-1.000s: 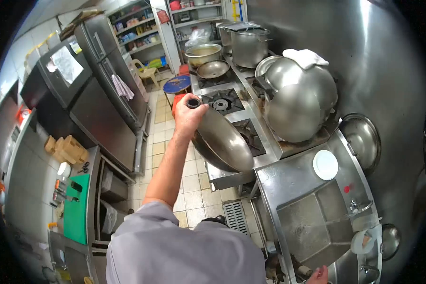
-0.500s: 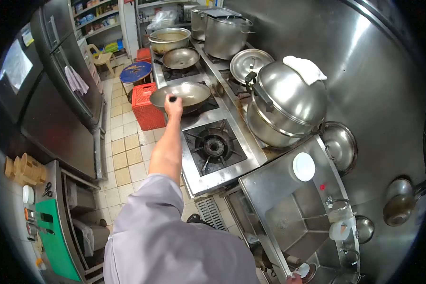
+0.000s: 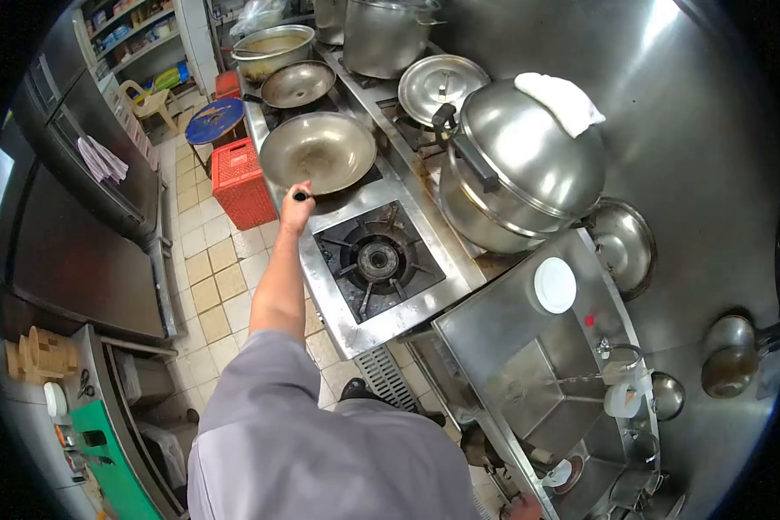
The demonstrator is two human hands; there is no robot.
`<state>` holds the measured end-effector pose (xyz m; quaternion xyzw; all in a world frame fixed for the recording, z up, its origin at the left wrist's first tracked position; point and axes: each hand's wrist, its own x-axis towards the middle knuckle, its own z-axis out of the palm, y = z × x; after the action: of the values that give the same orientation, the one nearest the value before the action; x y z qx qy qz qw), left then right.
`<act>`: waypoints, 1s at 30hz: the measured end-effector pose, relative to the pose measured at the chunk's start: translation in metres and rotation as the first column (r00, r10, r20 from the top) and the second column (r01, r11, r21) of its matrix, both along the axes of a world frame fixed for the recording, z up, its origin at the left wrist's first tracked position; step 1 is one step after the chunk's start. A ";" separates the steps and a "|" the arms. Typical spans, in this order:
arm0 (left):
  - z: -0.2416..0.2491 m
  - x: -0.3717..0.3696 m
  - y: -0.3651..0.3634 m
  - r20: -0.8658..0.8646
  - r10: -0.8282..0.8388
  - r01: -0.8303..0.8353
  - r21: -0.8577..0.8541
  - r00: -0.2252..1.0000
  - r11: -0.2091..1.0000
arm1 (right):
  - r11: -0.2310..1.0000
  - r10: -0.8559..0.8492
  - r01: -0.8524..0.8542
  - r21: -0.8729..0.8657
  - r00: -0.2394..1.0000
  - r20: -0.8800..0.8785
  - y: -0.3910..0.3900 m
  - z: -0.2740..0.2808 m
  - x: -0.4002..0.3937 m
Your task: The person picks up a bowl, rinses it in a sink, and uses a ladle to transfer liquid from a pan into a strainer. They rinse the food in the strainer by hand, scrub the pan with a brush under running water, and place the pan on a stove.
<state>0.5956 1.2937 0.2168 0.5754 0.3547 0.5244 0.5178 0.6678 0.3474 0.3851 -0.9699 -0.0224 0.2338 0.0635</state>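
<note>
My left hand (image 3: 298, 208) is wrapped round the dark-ended handle of a wide steel wok (image 3: 319, 154), its arm stretched forward over the stove. The wok is over a burner, its bowl facing up, and I see bare metal with a brownish patch inside. Closer to me is an uncovered gas burner (image 3: 378, 257). At the bottom edge, my right hand (image 3: 522, 507) is low beside the front rim of the sink (image 3: 513, 451), partly cut off and blurred. A white, rounded item (image 3: 558, 473) lies just past it, inside the sink.
Water runs from a tap (image 3: 605, 348) into the sink. A large lidded steamer pot (image 3: 529, 165) with a white cloth stands right of the stove. Behind the wok are a smaller pan (image 3: 298, 84) and a basin (image 3: 273, 52). A red crate (image 3: 241, 184) stands left.
The wok now shows more of its inside, with my left hand still on its handle. My right hand has drawn back from the white item, toward the sink's front edge. The view has shifted.
</note>
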 end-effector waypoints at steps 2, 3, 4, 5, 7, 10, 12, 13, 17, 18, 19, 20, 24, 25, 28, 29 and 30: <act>0.033 -0.001 0.010 -0.251 0.021 -0.085 -0.247 0.968 0.965 | 0.930 0.367 -0.363 -0.053 0.920 0.140 -0.043 -0.057 0.047; 0.038 0.001 0.006 -0.306 0.076 -0.147 -0.217 0.949 0.965 | 0.970 0.221 -0.233 0.071 0.964 0.148 -0.032 -0.062 0.063; 0.044 0.004 0.005 -0.355 0.136 -0.209 -0.178 0.925 0.962 | 0.973 0.202 -0.219 0.066 0.958 0.202 -0.002 -0.047 0.070; 0.045 0.003 -0.003 -0.359 0.138 -0.211 -0.172 0.923 0.962 | 0.977 0.185 -0.207 0.061 0.949 0.256 0.025 -0.031 0.074; 0.036 0.006 -0.037 -0.340 0.385 -0.432 -0.073 0.858 0.899 | 0.961 0.111 -0.168 0.221 0.962 0.249 0.027 -0.052 0.111; -0.079 -0.034 -0.065 -0.470 0.489 -0.371 0.325 0.735 0.870 | 0.834 -0.098 0.033 0.551 0.991 0.090 0.084 -0.010 0.126; -0.118 -0.055 -0.126 0.075 0.293 -0.296 0.038 0.953 0.954 | 0.475 -0.277 0.357 0.804 0.928 -0.249 0.092 -0.005 0.142; -0.127 -0.074 -0.143 0.191 0.239 -0.181 -0.275 0.952 0.944 | 0.392 -0.295 0.453 0.801 0.886 -0.357 0.092 0.005 0.155; -0.050 -0.057 -0.275 -0.438 0.236 -0.204 0.121 0.867 0.972 | -0.224 -0.277 0.540 0.811 0.763 -0.584 0.076 -0.009 0.234; -0.033 -0.047 -0.296 -0.426 0.119 -0.065 0.139 0.897 0.988 | -0.322 -0.236 0.528 0.786 0.759 -0.607 0.062 -0.032 0.268; -0.019 -0.037 -0.309 -0.432 0.008 0.070 0.165 0.902 0.984 | -0.359 -0.252 0.505 0.785 0.757 -0.603 0.057 -0.041 0.295; -0.008 -0.027 -0.320 -0.443 -0.093 0.197 0.195 0.891 0.961 | -0.392 -0.323 0.483 0.783 0.725 -0.609 0.054 -0.054 0.324; 0.032 0.020 -0.355 -0.327 -0.309 0.389 0.213 0.893 0.896 | -0.409 -0.407 0.438 0.801 0.698 -0.589 0.057 -0.080 0.408; 0.042 0.029 -0.365 -0.365 -0.291 0.392 0.245 0.884 0.887 | -0.440 -0.410 0.419 0.794 0.693 -0.593 0.052 -0.093 0.427; 0.041 0.048 -0.391 -0.405 -0.264 0.407 0.322 0.875 0.855 | -0.383 -0.443 0.381 0.841 0.723 -0.530 0.054 -0.117 0.447; 0.040 0.051 -0.401 -0.411 -0.276 0.417 0.309 0.869 0.855 | -0.328 -0.430 0.392 0.859 0.748 -0.506 0.055 -0.137 0.456; 0.039 0.059 -0.420 -0.413 -0.289 0.427 0.294 0.864 0.855 | -0.303 -0.426 0.409 0.861 0.750 -0.506 0.058 -0.146 0.460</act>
<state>0.6547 0.8741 0.2554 0.8050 0.2199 0.3625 0.4149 1.1274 0.4051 0.2389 -0.5357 0.1597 0.0936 0.8239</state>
